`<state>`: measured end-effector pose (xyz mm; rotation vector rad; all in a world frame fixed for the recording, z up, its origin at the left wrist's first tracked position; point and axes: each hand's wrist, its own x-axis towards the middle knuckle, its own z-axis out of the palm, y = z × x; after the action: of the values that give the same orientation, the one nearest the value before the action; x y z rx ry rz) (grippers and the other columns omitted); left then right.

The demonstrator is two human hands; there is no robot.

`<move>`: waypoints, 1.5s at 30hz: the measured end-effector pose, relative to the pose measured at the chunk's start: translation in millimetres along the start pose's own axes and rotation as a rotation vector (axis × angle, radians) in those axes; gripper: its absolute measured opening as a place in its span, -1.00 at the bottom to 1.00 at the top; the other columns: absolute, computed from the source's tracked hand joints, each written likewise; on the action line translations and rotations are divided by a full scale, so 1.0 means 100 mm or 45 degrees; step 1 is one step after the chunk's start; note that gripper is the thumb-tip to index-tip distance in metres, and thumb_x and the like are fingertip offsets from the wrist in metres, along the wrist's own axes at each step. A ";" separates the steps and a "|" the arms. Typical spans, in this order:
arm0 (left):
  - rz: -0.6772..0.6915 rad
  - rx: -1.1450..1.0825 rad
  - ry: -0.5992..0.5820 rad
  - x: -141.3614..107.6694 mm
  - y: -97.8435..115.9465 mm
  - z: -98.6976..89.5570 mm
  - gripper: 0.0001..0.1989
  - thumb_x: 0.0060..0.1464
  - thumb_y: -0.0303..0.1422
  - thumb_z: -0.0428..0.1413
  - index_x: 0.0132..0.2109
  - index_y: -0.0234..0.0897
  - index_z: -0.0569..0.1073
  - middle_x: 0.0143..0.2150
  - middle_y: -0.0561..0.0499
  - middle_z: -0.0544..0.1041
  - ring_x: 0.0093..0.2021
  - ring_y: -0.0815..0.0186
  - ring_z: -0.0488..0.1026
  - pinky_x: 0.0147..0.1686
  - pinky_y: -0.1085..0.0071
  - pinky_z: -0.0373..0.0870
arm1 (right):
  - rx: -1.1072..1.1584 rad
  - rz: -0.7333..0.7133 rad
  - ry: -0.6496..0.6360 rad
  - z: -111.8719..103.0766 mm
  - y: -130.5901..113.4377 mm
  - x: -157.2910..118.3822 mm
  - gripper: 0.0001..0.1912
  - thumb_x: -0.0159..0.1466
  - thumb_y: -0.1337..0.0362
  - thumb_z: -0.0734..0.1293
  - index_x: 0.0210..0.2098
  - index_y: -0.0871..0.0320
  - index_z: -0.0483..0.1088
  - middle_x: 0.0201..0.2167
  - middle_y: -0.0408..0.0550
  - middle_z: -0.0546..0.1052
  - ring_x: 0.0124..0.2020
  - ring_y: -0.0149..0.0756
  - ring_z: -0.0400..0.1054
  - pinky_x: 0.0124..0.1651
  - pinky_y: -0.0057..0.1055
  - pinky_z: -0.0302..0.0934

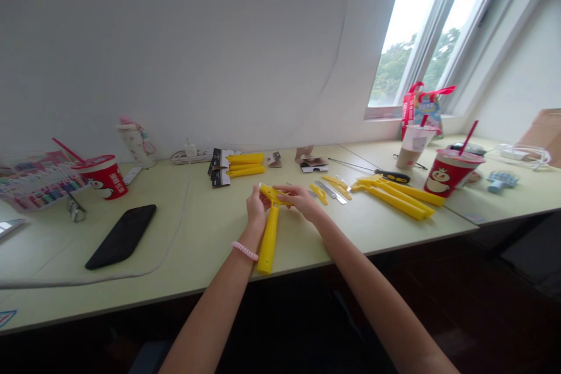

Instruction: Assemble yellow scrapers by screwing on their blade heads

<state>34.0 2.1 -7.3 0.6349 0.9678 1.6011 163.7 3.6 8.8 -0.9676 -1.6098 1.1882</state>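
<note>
A yellow T-shaped scraper lies between my hands, its long handle pointing down toward the table's front edge. My left hand is wrapped round the left end of its head. With closed fingers, my right hand grips the head's right end. Just right of that hand are metal blades, a small yellow plastic piece and a longer yellow plastic piece. Several more yellow scraper handles lie farther right. Fingers partly cover the scraper's head.
Yellow handles with black-and-white cards lie at the back, near small opened cardboard boxes. A screwdriver rests behind the loose handles. Red cups stand left and right. A black phone and white cable are left.
</note>
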 end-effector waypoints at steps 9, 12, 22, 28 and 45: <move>0.135 0.390 -0.119 -0.03 -0.02 0.00 -0.71 -0.12 -0.17 0.10 -0.40 -0.36 0.41 -0.46 -0.01 0.45 -0.56 0.40 0.38 -0.56 0.49 0.28 | 0.053 0.013 0.019 -0.04 0.08 0.03 -0.59 0.01 0.22 0.35 -0.13 0.18 0.46 -0.44 -0.07 0.47 -0.47 -0.44 0.22 -0.48 -0.50 0.08; 0.162 0.575 -0.196 -0.06 -0.05 -0.01 -0.74 -0.12 -0.20 0.11 -0.40 -0.35 0.40 -0.53 0.01 0.43 -0.63 0.42 0.33 -0.62 0.50 0.24 | 0.053 -0.001 0.020 -0.04 0.08 0.03 -0.60 0.00 0.20 0.35 -0.16 0.19 0.47 -0.44 -0.06 0.48 -0.49 -0.45 0.21 -0.49 -0.50 0.05; 0.016 0.489 -0.526 -0.20 0.01 0.07 -0.78 0.01 -0.21 -0.03 -0.33 -0.30 0.26 -0.66 0.09 0.34 -0.77 0.43 0.22 -0.76 0.51 0.15 | 0.197 0.148 0.064 -0.09 0.07 0.03 -0.54 -0.04 0.21 0.39 -0.11 0.14 0.43 -0.38 -0.07 0.49 -0.45 -0.45 0.28 -0.43 -0.51 0.13; 0.041 0.489 -0.517 -0.17 0.00 0.06 -0.74 0.01 -0.17 -0.04 -0.36 -0.32 0.28 -0.65 0.05 0.37 -0.76 0.44 0.23 -0.77 0.52 0.14 | 0.208 0.321 0.119 -0.15 0.06 0.04 -0.79 -0.04 0.20 0.39 -0.43 0.19 0.48 -0.41 -0.08 0.46 -0.40 -0.44 0.29 -0.38 -0.53 0.17; 0.049 0.459 -0.630 -0.17 0.00 0.05 -0.74 -0.01 -0.21 -0.01 -0.29 -0.34 0.30 -0.62 0.05 0.38 -0.75 0.45 0.24 -0.76 0.53 0.15 | 0.266 0.318 0.068 -0.18 0.07 0.04 -0.80 -0.07 0.23 0.39 -0.45 0.20 0.47 -0.45 -0.08 0.46 -0.40 -0.41 0.31 -0.35 -0.49 0.17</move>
<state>42.5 -13.0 -3.3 1.2380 0.8722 1.2179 180.0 14.4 5.5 -1.0754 -1.3191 1.4557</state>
